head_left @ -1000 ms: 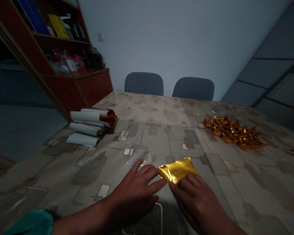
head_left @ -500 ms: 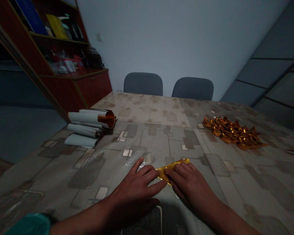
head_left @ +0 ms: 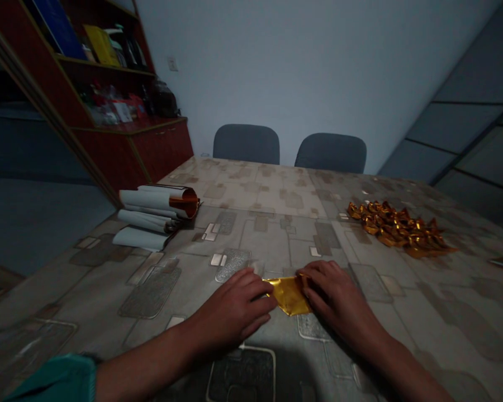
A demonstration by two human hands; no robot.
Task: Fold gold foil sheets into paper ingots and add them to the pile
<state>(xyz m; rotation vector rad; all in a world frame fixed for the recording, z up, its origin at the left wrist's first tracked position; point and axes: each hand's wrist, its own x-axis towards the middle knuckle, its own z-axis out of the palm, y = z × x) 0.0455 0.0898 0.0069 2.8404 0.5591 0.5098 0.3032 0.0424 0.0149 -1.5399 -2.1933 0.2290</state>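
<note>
A folded piece of gold foil paper [head_left: 290,296] lies between my two hands, close above or on the patterned tablecloth [head_left: 272,234]. My left hand [head_left: 243,304] pinches its left end between thumb and fingers. On the other side, my right hand [head_left: 333,290] has its fingers closed over the right end. The middle of the foil shows as a flat, shiny strip with a slanted lower edge. Both of its ends are partly hidden under my fingers.
Several folded gold foil pieces [head_left: 398,228] stand grouped at the right. Curled white-backed foil sheets [head_left: 151,215] are stacked at the left. Two grey chairs [head_left: 246,144] stand behind the table, and a red-brown cabinet [head_left: 159,151] is at the back left.
The foil has turned from a slant to nearly level, and more of its face shows. My left hand's raised finger has come down onto it; my right hand has shifted slightly right.
</note>
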